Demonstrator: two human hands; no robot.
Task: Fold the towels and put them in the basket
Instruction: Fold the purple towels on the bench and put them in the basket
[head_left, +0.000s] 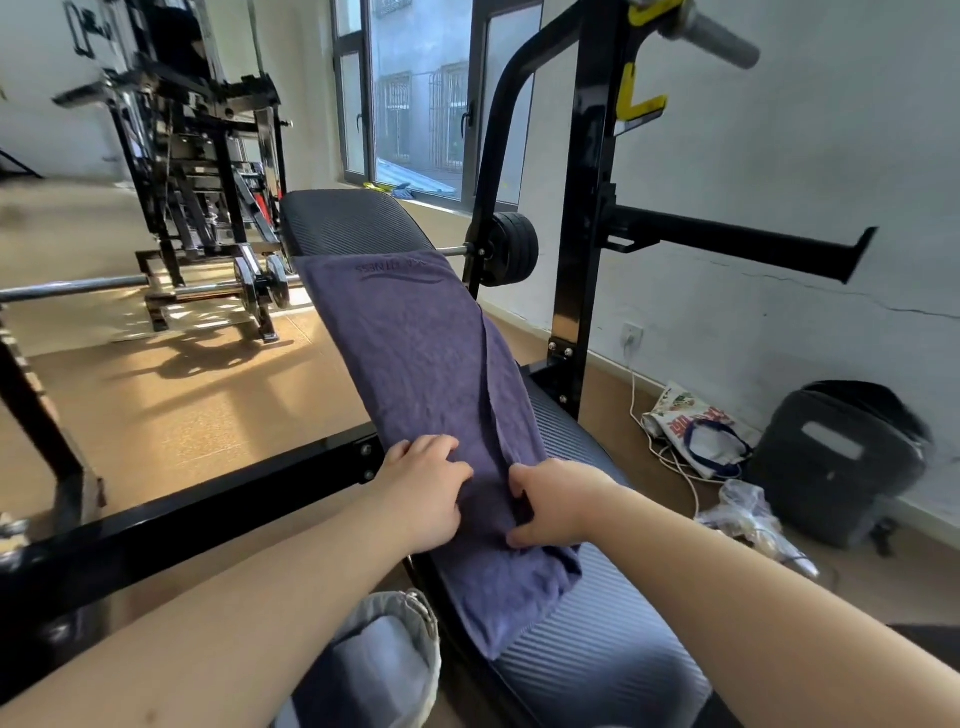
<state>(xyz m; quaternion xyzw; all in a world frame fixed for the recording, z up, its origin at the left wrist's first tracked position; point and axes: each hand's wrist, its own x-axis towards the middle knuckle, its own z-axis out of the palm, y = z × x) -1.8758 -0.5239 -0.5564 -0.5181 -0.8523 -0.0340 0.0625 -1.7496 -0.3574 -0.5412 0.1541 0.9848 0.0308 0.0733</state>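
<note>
Rack upright (584, 234) crowds the bench (613, 639) rightward, basket (415, 618) leftward; floor (208, 415) beyond lies open.

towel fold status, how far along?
Done: the towel lies along the bench, apparently folded once lengthwise; a layer edge runs down its right side. In hand: the left hand and right hand both pinch its near part. Left: the cross folds, then into the basket beside the bench, which seems to hold blue cloth already.
</note>
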